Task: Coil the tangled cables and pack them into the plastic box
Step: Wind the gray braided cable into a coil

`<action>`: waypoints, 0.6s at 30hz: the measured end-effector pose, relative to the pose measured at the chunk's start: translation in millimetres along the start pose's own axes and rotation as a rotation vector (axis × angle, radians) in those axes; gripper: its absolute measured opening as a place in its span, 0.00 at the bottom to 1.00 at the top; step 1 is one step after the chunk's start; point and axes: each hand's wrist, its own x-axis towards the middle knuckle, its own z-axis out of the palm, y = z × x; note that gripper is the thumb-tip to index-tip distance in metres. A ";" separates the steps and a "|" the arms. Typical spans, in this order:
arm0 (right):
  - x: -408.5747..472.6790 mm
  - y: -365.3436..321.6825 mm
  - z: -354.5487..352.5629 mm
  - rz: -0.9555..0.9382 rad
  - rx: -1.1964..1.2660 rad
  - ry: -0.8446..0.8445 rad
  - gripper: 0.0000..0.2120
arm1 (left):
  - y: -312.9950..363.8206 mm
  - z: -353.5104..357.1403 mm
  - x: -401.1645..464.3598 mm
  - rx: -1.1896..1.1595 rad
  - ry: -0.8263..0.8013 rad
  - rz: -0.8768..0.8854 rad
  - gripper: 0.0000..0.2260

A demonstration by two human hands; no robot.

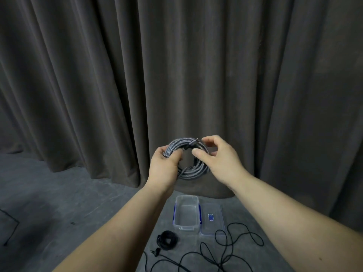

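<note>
Both arms reach up the middle of the view, holding a coiled grey braided cable (193, 169) in the air before a dark pleated curtain (98, 75): the left hand (164, 165) grips the coil at its nine o'clock side, while the right hand (218, 158) pinches the cable's end plug at about one o'clock on the ring. On the grey floor (59, 193) toward six o'clock stands an open clear plastic box (186, 213) with blue clips, its lid (211, 219) lying just beside it at three o'clock. Near the box at seven o'clock lies a small coiled black cable (167, 240), and a loose black cable (225, 250) sprawls across the floor at five o'clock, with another thin dark wire (11, 222) at the far nine o'clock edge.
</note>
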 end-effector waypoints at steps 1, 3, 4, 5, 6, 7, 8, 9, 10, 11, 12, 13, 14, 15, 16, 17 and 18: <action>-0.8 -0.2 0.7 0.011 0.060 -0.023 0.16 | 0.3 1.6 -0.9 0.005 -0.008 0.015 0.07; -1.8 -2.7 2.0 -0.003 0.152 -0.037 0.16 | 2.3 4.9 -4.4 0.047 -0.035 0.045 0.13; -1.8 -3.8 2.4 -0.011 0.178 -0.029 0.15 | 3.7 6.3 -6.4 0.067 -0.048 0.053 0.14; -1.9 -5.2 2.4 -0.021 0.199 -0.013 0.12 | 4.0 7.1 -7.2 0.079 -0.063 0.060 0.14; -1.7 -5.7 2.6 -0.030 0.218 0.007 0.09 | 4.8 7.8 -8.1 0.086 -0.083 0.065 0.12; -2.0 -5.8 2.3 -0.041 0.240 0.023 0.07 | 5.5 7.7 -8.9 0.090 -0.105 0.067 0.10; -2.4 -5.8 2.0 -0.046 0.259 0.033 0.06 | 6.8 7.3 -9.8 0.083 -0.126 0.058 0.07; -2.8 -5.9 1.6 -0.049 0.278 0.032 0.06 | 8.0 6.1 -9.9 0.059 -0.145 0.033 0.04; -2.9 -5.5 1.2 -0.048 0.301 0.021 0.06 | 8.9 5.3 -10.3 0.023 -0.168 -0.008 0.02; -2.8 -4.7 0.6 -0.041 0.326 0.007 0.06 | 9.7 3.8 -10.9 -0.017 -0.196 -0.053 0.02; -2.6 -4.5 -0.2 -0.031 0.350 -0.006 0.05 | 10.3 2.8 -12.1 -0.061 -0.227 -0.094 0.02; -2.4 -4.6 -1.3 -0.018 0.370 -0.018 0.04 | 10.3 1.1 -12.4 -0.101 -0.255 -0.129 0.03; -1.7 -4.3 -2.1 -0.005 0.385 -0.034 0.03 | 10.7 -0.7 -13.0 -0.128 -0.282 -0.159 0.03; -1.2 -3.7 -2.6 0.007 0.395 -0.052 0.02 | 10.4 -3.5 -12.9 -0.129 -0.309 -0.183 0.03; -0.9 -2.2 -2.6 0.024 0.406 -0.068 0.03 | 10.6 -5.9 -13.0 -0.096 -0.332 -0.200 0.03; -0.7 -0.7 -2.7 0.042 0.414 -0.089 0.07 | 10.3 -8.2 -12.2 -0.028 -0.342 -0.203 0.03; -0.2 1.3 -2.5 0.058 0.406 -0.114 0.11 | 10.6 -9.4 -11.1 0.060 -0.341 -0.189 0.03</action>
